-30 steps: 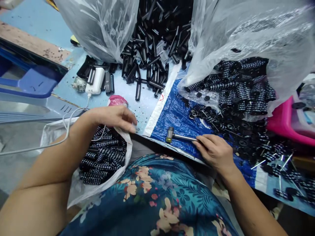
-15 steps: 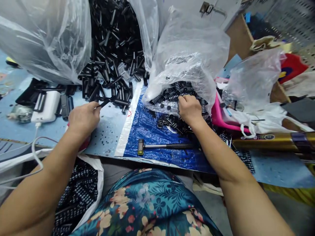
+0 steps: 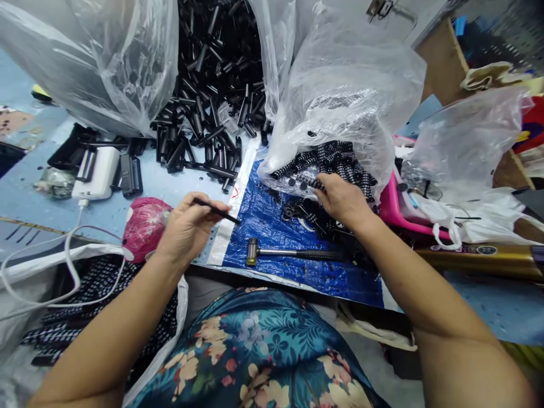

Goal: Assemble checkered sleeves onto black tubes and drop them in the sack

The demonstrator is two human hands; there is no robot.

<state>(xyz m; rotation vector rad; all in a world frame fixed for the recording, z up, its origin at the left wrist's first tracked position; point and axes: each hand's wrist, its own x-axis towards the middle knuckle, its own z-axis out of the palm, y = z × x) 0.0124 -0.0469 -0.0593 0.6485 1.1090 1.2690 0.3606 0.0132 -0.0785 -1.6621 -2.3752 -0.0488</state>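
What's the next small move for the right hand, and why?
Probably lift one studded roller out from the bag mouth toward the left hand. The left hand already holds a thin black rod clear of the table, while the right hand rests on the roller pile.

A hammer [image 3: 293, 254] is laid flat on a tarpaulin sheet [image 3: 272, 221] near the table's front edge, its head to the left. Just left of the sheet, a thin rod [image 3: 216, 210] is pinched in the left hand [image 3: 189, 226]. Behind the hammer, the right hand [image 3: 342, 199] is placed on a scatter of ribbed rollers [image 3: 327, 164] at the mouth of a plastic bag [image 3: 340, 96]. A heap of tubes [image 3: 212, 96] is piled behind the left hand, between two bags. A charger [image 3: 96, 173] is set to the far left. A sack of finished rollers [image 3: 102, 294] is positioned below the table edge, at the left.
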